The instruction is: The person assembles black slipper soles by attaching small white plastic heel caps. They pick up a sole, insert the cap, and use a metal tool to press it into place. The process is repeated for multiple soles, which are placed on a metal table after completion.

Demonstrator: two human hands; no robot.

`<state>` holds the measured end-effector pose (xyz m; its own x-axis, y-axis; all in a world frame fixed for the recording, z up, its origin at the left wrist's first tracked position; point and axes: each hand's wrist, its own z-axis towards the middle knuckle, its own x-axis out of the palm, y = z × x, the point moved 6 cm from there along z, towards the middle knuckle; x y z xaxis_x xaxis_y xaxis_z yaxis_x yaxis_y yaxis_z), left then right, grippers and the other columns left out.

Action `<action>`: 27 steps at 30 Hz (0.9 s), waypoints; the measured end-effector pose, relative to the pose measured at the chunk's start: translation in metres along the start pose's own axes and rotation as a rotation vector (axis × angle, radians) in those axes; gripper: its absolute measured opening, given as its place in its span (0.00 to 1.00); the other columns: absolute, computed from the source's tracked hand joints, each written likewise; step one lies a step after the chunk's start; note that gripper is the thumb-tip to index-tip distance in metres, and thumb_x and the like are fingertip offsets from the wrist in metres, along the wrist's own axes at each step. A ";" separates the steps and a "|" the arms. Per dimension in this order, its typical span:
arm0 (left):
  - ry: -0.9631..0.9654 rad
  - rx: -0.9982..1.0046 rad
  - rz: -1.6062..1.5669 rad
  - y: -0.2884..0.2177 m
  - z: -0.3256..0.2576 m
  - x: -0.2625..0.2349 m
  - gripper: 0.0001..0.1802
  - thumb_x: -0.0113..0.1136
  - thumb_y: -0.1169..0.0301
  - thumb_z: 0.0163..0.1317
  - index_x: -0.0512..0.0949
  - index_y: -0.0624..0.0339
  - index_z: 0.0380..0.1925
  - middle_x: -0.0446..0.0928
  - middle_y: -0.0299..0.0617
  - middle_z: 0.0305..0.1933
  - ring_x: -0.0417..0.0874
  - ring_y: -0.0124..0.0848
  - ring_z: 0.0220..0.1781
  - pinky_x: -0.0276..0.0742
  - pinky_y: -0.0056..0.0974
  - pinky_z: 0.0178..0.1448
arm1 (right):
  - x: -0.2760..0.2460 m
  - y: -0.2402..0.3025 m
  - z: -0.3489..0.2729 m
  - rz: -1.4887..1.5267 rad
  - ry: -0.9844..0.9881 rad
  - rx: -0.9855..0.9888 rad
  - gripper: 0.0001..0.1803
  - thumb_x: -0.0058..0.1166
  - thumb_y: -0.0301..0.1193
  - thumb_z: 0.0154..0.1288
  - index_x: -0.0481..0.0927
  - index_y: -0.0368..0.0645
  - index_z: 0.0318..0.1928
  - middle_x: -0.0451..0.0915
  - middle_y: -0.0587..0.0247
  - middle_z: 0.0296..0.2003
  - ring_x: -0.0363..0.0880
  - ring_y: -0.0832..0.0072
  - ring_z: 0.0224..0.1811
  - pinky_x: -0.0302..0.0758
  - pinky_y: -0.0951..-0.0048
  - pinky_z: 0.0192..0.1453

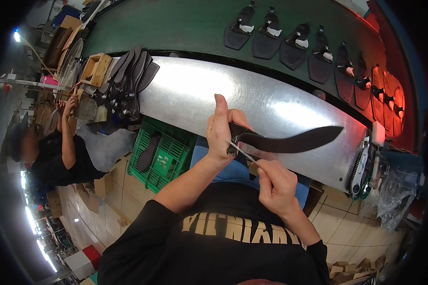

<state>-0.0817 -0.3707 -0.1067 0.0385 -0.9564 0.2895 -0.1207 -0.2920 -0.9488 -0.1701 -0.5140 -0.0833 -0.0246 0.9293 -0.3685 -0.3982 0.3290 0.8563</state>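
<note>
Above the near edge of the metal bench, my left hand [222, 130] grips a dark sandal [299, 142] by its strap end, thumb raised. The long curved sole points to the right, with its toe end in the air. In my right hand [277, 184] is a thin light-coloured rod-like tool [243, 151], pinched between the fingers. Its far end meets the glossy black strap beside my left palm. Whether that tip is pointed or flat is hidden. A clear film-like piece shows below the sole, near my right fingers.
Dark sandals [145, 71] lie heaped at the bench's left end, beside a wooden box [96, 69]. A green crate [137, 176] stands below. Several sandals [290, 50] line the green conveyor [176, 28], red-lit at right. A utility knife [358, 166] lies at right. A co-worker [57, 147] works at left.
</note>
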 end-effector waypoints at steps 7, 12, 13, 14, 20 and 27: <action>-0.016 -0.076 -0.388 0.016 0.007 0.001 0.38 0.35 0.40 0.71 0.70 0.59 0.15 0.72 0.40 0.18 0.68 0.24 0.16 0.62 0.28 0.20 | -0.010 -0.008 -0.005 0.299 -0.166 0.348 0.10 0.45 0.16 0.63 0.78 0.31 0.42 0.78 0.60 0.24 0.73 0.82 0.22 0.69 0.80 0.26; 0.102 -0.421 -0.250 0.039 -0.007 0.013 0.29 0.41 0.41 0.70 0.75 0.54 0.32 0.76 0.36 0.26 0.75 0.24 0.23 0.66 0.25 0.23 | -0.013 -0.018 0.010 0.176 -0.078 0.128 0.19 0.49 0.15 0.61 0.77 0.35 0.54 0.79 0.58 0.25 0.76 0.73 0.21 0.71 0.75 0.28; 0.075 -0.474 -0.216 0.046 -0.008 0.009 0.28 0.41 0.41 0.70 0.77 0.54 0.36 0.77 0.35 0.27 0.77 0.24 0.24 0.68 0.25 0.23 | -0.013 -0.018 0.012 0.115 -0.070 0.111 0.20 0.50 0.15 0.61 0.76 0.35 0.54 0.79 0.57 0.25 0.76 0.71 0.22 0.72 0.74 0.29; 0.148 -0.481 -0.231 0.046 -0.007 0.008 0.29 0.42 0.41 0.70 0.76 0.55 0.44 0.80 0.36 0.32 0.79 0.25 0.27 0.70 0.26 0.24 | -0.011 -0.016 0.015 0.053 -0.060 0.094 0.20 0.50 0.16 0.61 0.76 0.35 0.55 0.79 0.57 0.26 0.77 0.68 0.23 0.73 0.72 0.30; 0.091 -0.537 -0.524 0.052 -0.014 0.024 0.34 0.40 0.36 0.67 0.75 0.58 0.31 0.75 0.38 0.24 0.79 0.30 0.24 0.75 0.32 0.29 | -0.012 -0.010 0.030 -0.007 -0.138 0.218 0.14 0.52 0.18 0.62 0.77 0.39 0.49 0.78 0.52 0.27 0.80 0.60 0.27 0.74 0.66 0.31; 0.073 -0.580 -0.807 0.059 -0.005 0.016 0.34 0.41 0.34 0.66 0.73 0.56 0.29 0.74 0.39 0.26 0.77 0.32 0.30 0.74 0.36 0.37 | -0.005 -0.019 0.013 -0.175 -0.037 0.167 0.04 0.53 0.21 0.63 0.73 0.40 0.37 0.76 0.53 0.26 0.78 0.55 0.26 0.73 0.61 0.29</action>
<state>-0.0935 -0.4028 -0.1572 0.2635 -0.4630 0.8463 -0.5521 -0.7918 -0.2613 -0.1504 -0.5223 -0.0926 0.0660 0.8599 -0.5061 -0.2364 0.5063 0.8293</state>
